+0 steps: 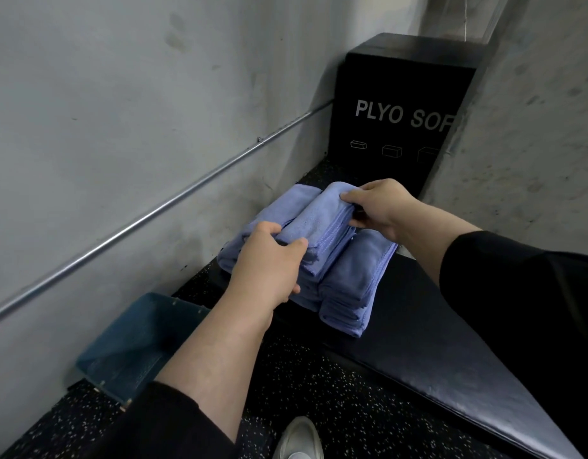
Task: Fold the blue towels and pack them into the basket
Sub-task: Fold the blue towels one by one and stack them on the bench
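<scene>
Bench-top: left hand and right hand pinch folded towel lengthwise (pointing away).

Towels on bench; basket left.

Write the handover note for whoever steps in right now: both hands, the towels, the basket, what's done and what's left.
Left hand: grips the near end of the middle stack of folded blue towels.
Right hand: grips the far end of the same stack.
Towels: three folded stacks side by side on the end of the black padded bench, the left stack by the wall, the right stack nearest the bench edge.
Basket: blue, on the floor left of the bench, below the left forearm; no towels show inside it.
Done: these towels are folded.
Left: carry all three stacks into the basket, middle one first.
</scene>
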Tool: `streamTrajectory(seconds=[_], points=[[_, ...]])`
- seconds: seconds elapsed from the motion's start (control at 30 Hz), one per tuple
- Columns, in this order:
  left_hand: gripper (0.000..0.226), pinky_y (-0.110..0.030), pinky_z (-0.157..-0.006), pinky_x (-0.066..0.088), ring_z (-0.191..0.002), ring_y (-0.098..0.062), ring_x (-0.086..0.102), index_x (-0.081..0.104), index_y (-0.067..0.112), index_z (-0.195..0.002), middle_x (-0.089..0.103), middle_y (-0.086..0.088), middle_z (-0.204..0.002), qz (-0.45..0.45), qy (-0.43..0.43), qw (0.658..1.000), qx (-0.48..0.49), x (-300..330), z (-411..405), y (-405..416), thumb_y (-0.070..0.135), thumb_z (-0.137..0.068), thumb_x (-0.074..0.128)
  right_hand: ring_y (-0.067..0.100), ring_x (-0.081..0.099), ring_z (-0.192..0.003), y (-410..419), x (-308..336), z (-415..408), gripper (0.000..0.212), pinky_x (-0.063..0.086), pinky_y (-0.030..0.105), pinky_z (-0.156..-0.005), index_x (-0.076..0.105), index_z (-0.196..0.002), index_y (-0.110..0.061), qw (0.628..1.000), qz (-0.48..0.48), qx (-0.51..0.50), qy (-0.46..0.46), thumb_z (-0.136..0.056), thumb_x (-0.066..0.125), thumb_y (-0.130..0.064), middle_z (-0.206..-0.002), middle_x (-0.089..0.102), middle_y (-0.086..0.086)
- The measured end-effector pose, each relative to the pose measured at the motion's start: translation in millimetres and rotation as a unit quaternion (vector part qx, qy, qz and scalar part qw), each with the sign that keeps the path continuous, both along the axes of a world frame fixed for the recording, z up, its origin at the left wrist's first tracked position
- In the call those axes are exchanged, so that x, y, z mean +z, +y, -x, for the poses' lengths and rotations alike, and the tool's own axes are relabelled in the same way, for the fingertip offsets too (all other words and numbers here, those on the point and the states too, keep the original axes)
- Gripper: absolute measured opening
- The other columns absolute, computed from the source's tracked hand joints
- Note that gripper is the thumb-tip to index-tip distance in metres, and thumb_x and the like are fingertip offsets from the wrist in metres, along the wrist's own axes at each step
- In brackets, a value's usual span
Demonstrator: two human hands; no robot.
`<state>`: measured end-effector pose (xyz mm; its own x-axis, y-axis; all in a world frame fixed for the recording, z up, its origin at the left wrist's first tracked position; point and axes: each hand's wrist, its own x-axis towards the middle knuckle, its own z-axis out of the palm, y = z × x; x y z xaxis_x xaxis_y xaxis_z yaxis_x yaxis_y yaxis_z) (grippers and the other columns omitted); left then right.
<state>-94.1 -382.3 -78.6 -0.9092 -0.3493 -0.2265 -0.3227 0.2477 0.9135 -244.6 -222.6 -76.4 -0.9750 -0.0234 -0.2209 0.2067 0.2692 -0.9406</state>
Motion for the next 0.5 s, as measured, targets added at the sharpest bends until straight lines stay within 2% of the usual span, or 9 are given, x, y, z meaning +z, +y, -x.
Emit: streamTrajectory(seconds=[0.07, 0.13, 0.2, 0.27, 0.33, 0.4, 0.5], points=[[0.046, -0.026, -0.051, 0.049, -0.06, -0.021, 0.069, 0.044, 0.029, -0.142, 0.058, 0.011, -0.09, 0.012, -0.017, 1.0, -0.007, 2.1, -1.4, 1.4, 0.034, -0.098, 0.058, 0.027, 0.065, -0.079, 1.0, -6.1, 2.9, 0.024, 0.063, 0.035, -0.066, 0.067, -0.104, 0.002, 0.999, -0.044, 0.002, 0.007, -0.09, 0.074, -0.016, -0.094, 0.063, 0.018], [0.047, -0.033, -0.064, 0.058, -0.072, -0.026, 0.072, 0.044, 0.029, -0.142, 0.062, 0.008, -0.092, 0.067, -0.031, 0.997, -0.024, 1.8, -1.3, 1.9, 0.037, -0.097, 0.055, 0.029, 0.066, -0.074, 3.8, -11.0, 7.2, 0.026, 0.062, 0.041, -0.074, 0.07, -0.097, 0.0, 0.986, -0.158, 0.019, 0.044, -0.089, 0.075, -0.024, -0.085, 0.068, 0.017], [0.049, -0.046, -0.081, 0.06, -0.088, -0.031, 0.072, 0.044, 0.03, -0.142, 0.066, 0.0, -0.103, 0.127, -0.039, 0.99, -0.044, 0.9, -1.4, 1.7, 0.042, -0.095, 0.053, 0.029, 0.069, -0.077, 5.7, -13.8, 9.4, 0.029, 0.058, 0.04, -0.074, 0.073, -0.092, -0.006, 0.955, -0.276, 0.048, 0.098, -0.087, 0.074, -0.035, -0.078, 0.071, 0.01], [0.049, -0.05, -0.085, 0.059, -0.092, -0.033, 0.07, 0.046, 0.031, -0.141, 0.069, -0.005, -0.106, 0.181, -0.041, 0.981, -0.058, 0.2, -2.2, 1.5, 0.044, -0.094, 0.052, 0.029, 0.068, -0.086, 7.0, -16.0, 9.5, 0.03, 0.052, 0.035, -0.072, 0.073, -0.093, -0.011, 0.934, -0.33, 0.065, 0.124, -0.087, 0.071, -0.041, -0.075, 0.067, 0.003], [0.044, -0.046, -0.089, 0.056, -0.098, -0.033, 0.069, 0.05, 0.03, -0.138, 0.071, -0.005, -0.107, 0.246, -0.038, 0.966, -0.07, 0.8, -3.4, 1.6, 0.042, -0.096, 0.05, 0.028, 0.067, -0.092, 7.9, -17.5, 9.2, 0.034, 0.051, 0.033, -0.076, 0.073, -0.101, -0.014, 0.924, -0.351, 0.072, 0.134, -0.089, 0.068, -0.046, -0.083, 0.068, 0.004], [0.039, -0.04, -0.093, 0.051, -0.111, -0.032, 0.063, 0.051, 0.03, -0.136, 0.069, -0.006, -0.119, 0.305, -0.031, 0.949, -0.074, 2.3, -4.8, 2.3, 0.039, -0.098, 0.048, 0.027, 0.065, -0.1, 8.5, -16.7, 7.8, 0.043, 0.05, 0.033, -0.083, 0.07, -0.114, -0.015, 0.918, -0.36, 0.076, 0.151, -0.09, 0.065, -0.051, -0.1, 0.071, 0.005], [0.036, -0.038, -0.087, 0.048, -0.112, -0.031, 0.06, 0.05, 0.035, -0.136, 0.067, -0.004, -0.122, 0.339, -0.024, 0.937, -0.078, 8.0, -7.6, 6.8, 0.036, -0.1, 0.045, 0.027, 0.061, -0.114, 10.9, -14.5, 5.7, 0.056, 0.048, 0.034, -0.095, 0.061, -0.132, -0.013, 0.919, -0.349, 0.078, 0.165, -0.092, 0.063, -0.052, -0.122, 0.067, 0.006]])
